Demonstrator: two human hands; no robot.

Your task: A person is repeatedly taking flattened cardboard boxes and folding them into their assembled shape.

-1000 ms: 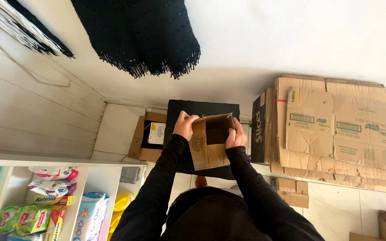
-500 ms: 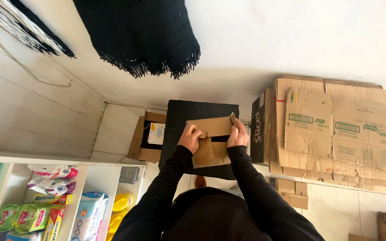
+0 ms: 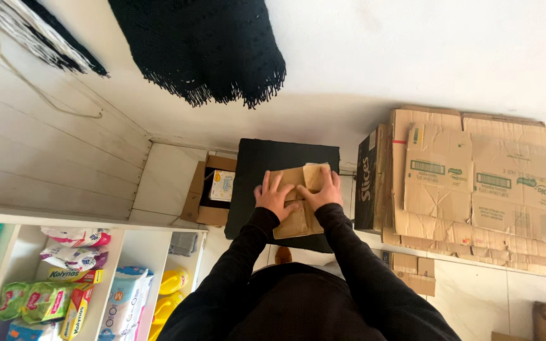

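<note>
White floor and wall boards surround a black box [image 3: 285, 161] below you. Your left hand [image 3: 275, 197] and right hand [image 3: 321, 189] lie flat, fingers spread, pressing a small brown cardboard box [image 3: 298, 218] against its top, gripping nothing. Flattened cartons [image 3: 481, 183] stack nearby.
</note>
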